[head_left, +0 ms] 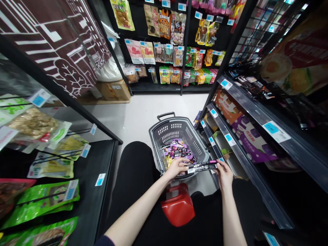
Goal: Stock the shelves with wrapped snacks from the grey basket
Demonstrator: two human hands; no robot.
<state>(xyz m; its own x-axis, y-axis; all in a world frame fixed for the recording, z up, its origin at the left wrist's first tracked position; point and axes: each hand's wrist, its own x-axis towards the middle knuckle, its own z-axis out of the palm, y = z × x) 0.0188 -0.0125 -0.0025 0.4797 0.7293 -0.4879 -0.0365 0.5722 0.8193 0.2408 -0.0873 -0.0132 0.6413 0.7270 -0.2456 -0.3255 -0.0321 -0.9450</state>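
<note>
A long, narrow black snack packet with a pink end is stretched level between my two hands. My left hand pinches its left end, and my right hand grips the pink end. Just beyond and below them, a grey shopping basket stands on the floor. Inside it lie many small purple and black snack packets, with some yellow ones at the left. The print on the held packet is too small to read.
A red plastic seat or stool part shows between my legs. On the right, a shelf edge with price tags runs close to my right arm. Bagged snacks hang at the left. A cardboard box sits beyond the left rack.
</note>
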